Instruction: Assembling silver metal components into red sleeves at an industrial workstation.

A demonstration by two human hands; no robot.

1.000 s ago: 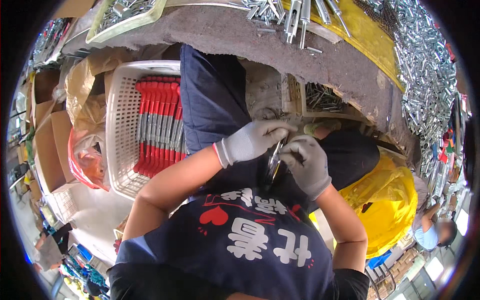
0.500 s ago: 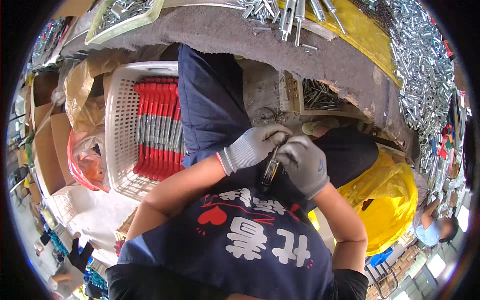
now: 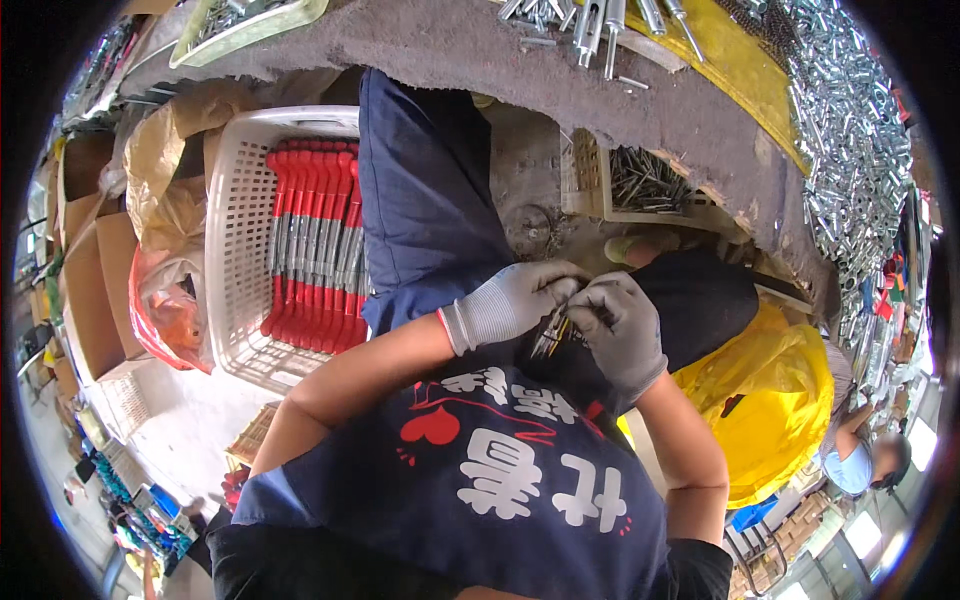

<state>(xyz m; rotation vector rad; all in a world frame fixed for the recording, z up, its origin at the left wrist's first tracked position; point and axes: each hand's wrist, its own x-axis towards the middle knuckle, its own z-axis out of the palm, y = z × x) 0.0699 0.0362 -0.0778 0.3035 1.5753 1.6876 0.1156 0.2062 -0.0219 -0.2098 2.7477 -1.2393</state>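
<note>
My left hand (image 3: 518, 300), in a grey glove, has its fingers closed in front of my lap. Close beside it, my gloved right hand (image 3: 622, 335) is closed with thumb and fingers bent inward. Both hands meet on a narrow, dark, shiny metal piece (image 3: 547, 338) that hangs below the fingertips toward my apron. Its upper end is hidden by the fingers, and its exact kind cannot be made out. The dark blue apron (image 3: 430, 510) with white lettering and a red heart covers my front.
Left of my leg stands a white perforated basket (image 3: 222, 250) of red-and-grey tools (image 3: 310, 245). Ahead is a cloth-covered bench edge (image 3: 450, 70) with metal sleeves (image 3: 590, 30). Small metal parts (image 3: 850, 150) pile up at right, above a yellow bag (image 3: 780, 390). A person (image 3: 850, 460) sits far right.
Both hands stay together; the right hand has shifted slightly, and the shiny piece has tilted and shows more bright metal. The view has moved a little.
</note>
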